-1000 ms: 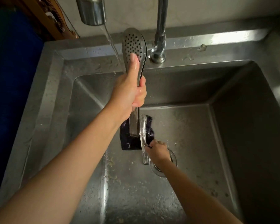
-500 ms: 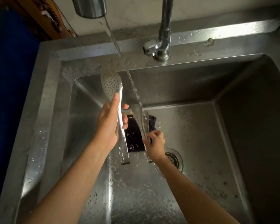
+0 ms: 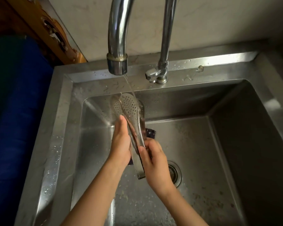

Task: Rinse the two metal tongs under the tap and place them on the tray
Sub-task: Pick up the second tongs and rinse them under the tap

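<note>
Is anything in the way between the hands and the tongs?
No, nothing visible. The left hand touches the tongs and the right hand grips their handle end, under the tap.

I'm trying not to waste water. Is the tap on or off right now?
On. A thin stream falls from the tap spout onto the perforated heads of the tongs, above the sink.

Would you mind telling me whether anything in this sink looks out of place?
A dark cloth lies on the sink floor behind the tongs, close to the drain; it could block it.
</note>
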Demonstrator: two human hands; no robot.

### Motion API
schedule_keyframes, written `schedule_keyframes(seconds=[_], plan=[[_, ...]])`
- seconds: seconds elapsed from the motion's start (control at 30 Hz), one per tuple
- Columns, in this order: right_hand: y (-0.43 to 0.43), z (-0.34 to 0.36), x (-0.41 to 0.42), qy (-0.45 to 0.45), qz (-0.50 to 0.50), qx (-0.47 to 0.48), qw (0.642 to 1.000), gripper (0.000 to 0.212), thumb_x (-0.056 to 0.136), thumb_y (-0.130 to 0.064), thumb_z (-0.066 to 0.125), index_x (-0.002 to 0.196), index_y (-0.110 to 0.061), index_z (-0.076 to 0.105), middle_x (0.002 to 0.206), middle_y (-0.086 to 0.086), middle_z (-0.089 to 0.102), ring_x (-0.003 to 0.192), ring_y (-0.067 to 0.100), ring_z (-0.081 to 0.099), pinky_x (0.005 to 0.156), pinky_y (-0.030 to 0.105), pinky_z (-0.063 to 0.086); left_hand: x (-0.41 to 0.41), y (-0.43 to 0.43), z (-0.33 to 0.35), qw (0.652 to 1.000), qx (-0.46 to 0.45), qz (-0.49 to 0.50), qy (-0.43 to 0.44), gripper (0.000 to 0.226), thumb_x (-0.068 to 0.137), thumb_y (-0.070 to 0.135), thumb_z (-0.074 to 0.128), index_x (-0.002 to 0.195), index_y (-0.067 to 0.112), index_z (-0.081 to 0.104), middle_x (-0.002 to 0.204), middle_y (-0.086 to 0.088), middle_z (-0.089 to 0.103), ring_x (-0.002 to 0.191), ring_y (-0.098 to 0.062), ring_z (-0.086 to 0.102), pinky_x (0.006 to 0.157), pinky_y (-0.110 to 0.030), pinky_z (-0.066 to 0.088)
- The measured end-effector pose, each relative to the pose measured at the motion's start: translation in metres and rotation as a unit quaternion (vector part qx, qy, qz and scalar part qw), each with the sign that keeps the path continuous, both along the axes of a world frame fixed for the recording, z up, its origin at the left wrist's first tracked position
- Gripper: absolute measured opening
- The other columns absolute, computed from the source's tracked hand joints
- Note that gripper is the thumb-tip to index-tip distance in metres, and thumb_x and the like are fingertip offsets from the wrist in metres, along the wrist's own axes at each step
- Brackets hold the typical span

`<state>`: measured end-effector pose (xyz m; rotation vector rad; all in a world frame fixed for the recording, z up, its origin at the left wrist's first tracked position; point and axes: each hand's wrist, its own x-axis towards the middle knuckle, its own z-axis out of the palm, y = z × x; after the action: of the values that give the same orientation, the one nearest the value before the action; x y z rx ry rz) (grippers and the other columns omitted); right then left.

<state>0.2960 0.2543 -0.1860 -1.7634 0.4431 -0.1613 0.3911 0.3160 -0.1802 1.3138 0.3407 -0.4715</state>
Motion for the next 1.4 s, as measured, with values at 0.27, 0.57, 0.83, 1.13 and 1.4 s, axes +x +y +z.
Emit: schedule_keyframes(seconds=[0.27, 0.57, 0.83, 1.13, 1.4], plan=[[-0.008, 0.009, -0.014, -0.009, -0.010, -0.032, 0.999, 0.009, 0.094, -0.018, 0.049, 0.088, -0.014, 0.056, 0.101, -0.002, 0.051, 0.086, 0.005, 0.052, 0.075, 0.014, 0.043, -0.008, -0.015, 0.004, 0.994, -0.063, -0.039, 0.075, 0.052, 0.087, 0.057, 0.043, 0.105, 0.016, 0.068, 0.089, -0.010, 0.075, 0.078, -0.020, 0.072, 0.060, -0.028, 0.056], [-0.005, 0.007, -0.032, -0.008, 0.008, 0.004, 1.000, 0.024, 0.088, -0.019, 0.056, 0.106, -0.028, 0.042, 0.112, -0.008, 0.049, 0.080, -0.001, 0.051, 0.070, 0.012, 0.039, -0.017, -0.017, 0.001, 0.992, -0.078, -0.066, 0.069, 0.057, 0.069, 0.057, 0.060, 0.095, 0.008, 0.068, 0.095, -0.015, 0.073, 0.078, -0.020, 0.071, 0.061, -0.028, 0.057], [-0.010, 0.009, -0.032, 0.023, 0.050, 0.151, 0.987, 0.051, 0.088, -0.012, 0.058, 0.129, -0.032, 0.035, 0.097, 0.001, 0.065, 0.076, 0.028, 0.064, 0.068, 0.035, 0.055, -0.023, -0.003, 0.004, 0.987, -0.102, -0.106, 0.057, 0.040, 0.074, 0.059, 0.057, 0.061, 0.023, 0.066, 0.107, -0.015, 0.071, 0.095, -0.027, 0.069, 0.072, -0.036, 0.057], [-0.055, 0.026, 0.030, 0.031, 0.066, 0.107, 0.992, 0.041, 0.098, -0.022, 0.040, 0.138, -0.027, 0.032, 0.111, -0.004, 0.061, 0.088, 0.006, 0.064, 0.082, 0.028, 0.054, -0.024, 0.015, 0.010, 0.991, -0.016, -0.130, 0.017, 0.051, 0.052, 0.073, 0.070, 0.059, 0.023, 0.064, 0.072, -0.007, 0.069, 0.065, -0.024, 0.068, 0.060, -0.038, 0.058], [-0.057, 0.035, 0.076, -0.016, 0.168, 0.109, 0.980, 0.051, 0.087, 0.006, 0.053, 0.134, -0.010, 0.042, 0.125, 0.010, 0.059, 0.111, 0.014, 0.058, 0.100, 0.027, 0.046, -0.029, 0.024, 0.021, 0.993, -0.005, -0.114, -0.025, 0.038, 0.059, 0.057, 0.070, 0.078, 0.024, 0.071, 0.075, -0.001, 0.071, 0.074, -0.019, 0.071, 0.062, -0.033, 0.058]])
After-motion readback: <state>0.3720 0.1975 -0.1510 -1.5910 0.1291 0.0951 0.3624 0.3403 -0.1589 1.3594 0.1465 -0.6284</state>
